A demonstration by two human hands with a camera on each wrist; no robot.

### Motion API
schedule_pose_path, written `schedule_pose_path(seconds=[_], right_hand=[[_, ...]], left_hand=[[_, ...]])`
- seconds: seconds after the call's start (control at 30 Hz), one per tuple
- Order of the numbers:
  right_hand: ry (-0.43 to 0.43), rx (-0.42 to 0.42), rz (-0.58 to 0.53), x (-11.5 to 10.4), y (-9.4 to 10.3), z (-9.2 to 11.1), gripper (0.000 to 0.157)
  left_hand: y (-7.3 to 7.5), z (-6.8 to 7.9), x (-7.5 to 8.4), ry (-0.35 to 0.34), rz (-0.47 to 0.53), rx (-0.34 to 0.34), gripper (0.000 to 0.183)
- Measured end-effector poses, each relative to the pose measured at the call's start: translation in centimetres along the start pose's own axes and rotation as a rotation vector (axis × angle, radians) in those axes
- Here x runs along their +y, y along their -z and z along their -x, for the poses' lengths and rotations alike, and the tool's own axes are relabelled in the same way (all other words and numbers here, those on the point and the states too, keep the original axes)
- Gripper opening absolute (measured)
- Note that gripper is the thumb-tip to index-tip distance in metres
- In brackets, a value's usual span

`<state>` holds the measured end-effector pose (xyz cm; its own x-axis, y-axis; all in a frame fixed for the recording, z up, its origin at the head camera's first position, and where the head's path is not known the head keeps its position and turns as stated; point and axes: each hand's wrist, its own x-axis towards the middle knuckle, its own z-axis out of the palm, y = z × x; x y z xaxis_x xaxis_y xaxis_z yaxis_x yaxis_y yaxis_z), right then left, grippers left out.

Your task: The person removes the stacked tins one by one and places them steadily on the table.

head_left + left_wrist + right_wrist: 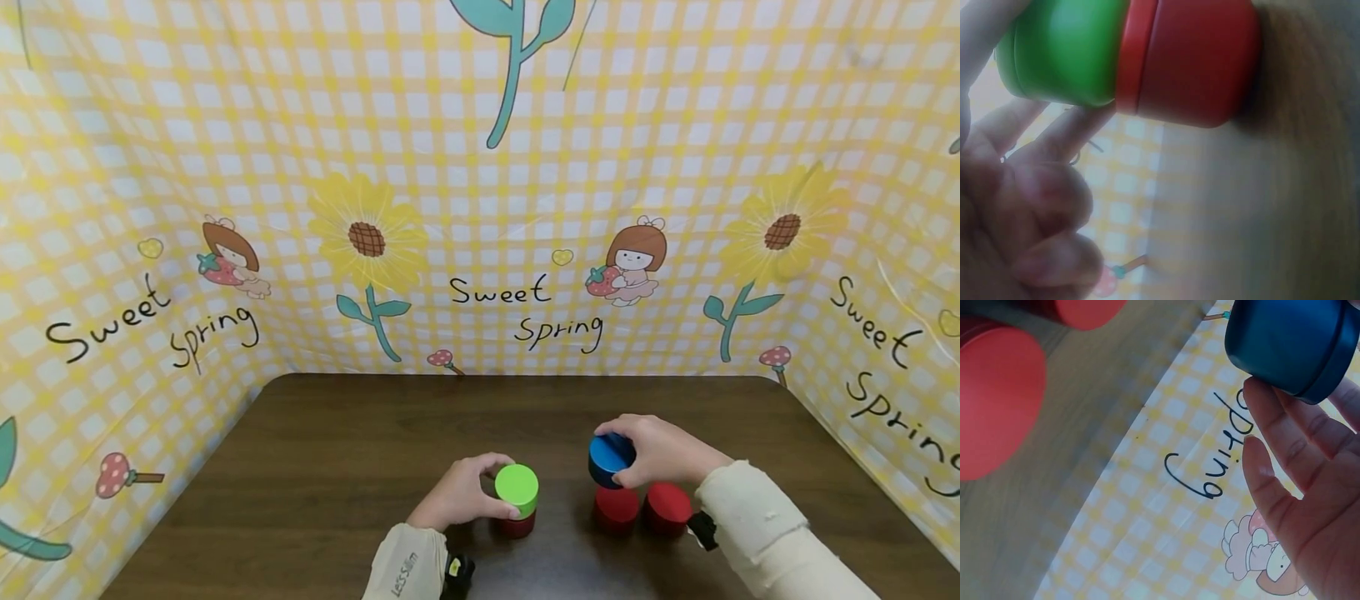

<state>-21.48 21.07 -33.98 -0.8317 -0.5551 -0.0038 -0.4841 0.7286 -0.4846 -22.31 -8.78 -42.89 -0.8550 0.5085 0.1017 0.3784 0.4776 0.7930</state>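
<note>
My left hand (459, 493) holds a small round green tin (517, 487) between thumb and fingers. Directly beneath it stands a dark red tin (518, 528); the left wrist view shows the green tin (1069, 50) against the lid of that red one (1197, 62). Over to the right, my right hand (663, 450) grips a blue tin (609, 460) by its sides, thumb in front. In the head view the blue tin overlaps the back of a red tin (617, 511). Another red tin (668, 509) stands beside that one, under the right wrist.
All of this is on a dark wooden table (360, 433) with rounded back corners. A yellow-checked cloth (480, 208) with flowers and lettering hangs behind it and along both sides.
</note>
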Motion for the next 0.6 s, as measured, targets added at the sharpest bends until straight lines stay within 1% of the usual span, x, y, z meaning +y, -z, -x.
schedule_pose_path(seconds=[0.27, 0.37, 0.6], right_hand=[[0.014, 0.004, 0.043, 0.7, 0.6, 0.7, 0.053], [0.005, 0.006, 0.053, 0.8, 0.9, 1.0, 0.053], [-0.005, -0.005, 0.039, 1.5, 1.3, 1.5, 0.053]], left_hand=[[0.2, -0.2, 0.1, 0.001, -0.024, 0.007, 0.052], [0.2, -0.3, 0.2, 0.005, -0.031, 0.005, 0.052], [0.1, -0.2, 0.2, 0.001, -0.023, -0.004, 0.052]])
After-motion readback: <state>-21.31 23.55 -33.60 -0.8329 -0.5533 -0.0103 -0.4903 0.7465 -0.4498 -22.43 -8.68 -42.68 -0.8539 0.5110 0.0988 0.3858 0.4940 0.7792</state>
